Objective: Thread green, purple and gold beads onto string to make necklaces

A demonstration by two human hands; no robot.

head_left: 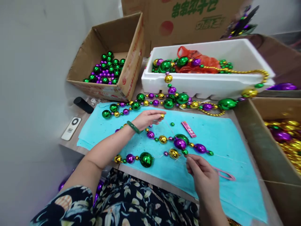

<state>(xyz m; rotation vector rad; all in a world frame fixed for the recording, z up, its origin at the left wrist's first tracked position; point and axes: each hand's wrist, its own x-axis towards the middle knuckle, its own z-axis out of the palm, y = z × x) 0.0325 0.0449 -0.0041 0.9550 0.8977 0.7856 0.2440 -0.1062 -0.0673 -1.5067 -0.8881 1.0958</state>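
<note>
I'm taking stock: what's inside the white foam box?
A red plastic bag and shiny green beads lie inside the white foam box; a multicoloured bead strand drapes over its rim. Its floor and anything beneath the bag are hidden.

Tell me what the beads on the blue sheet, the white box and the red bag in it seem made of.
Beads: probably plastic, metallic gloss, with mirror-like highlights. White box: likely polystyrene foam, matte, with thick walls. Red bag: apparently thin plastic film, slightly shiny, crinkled.
</note>
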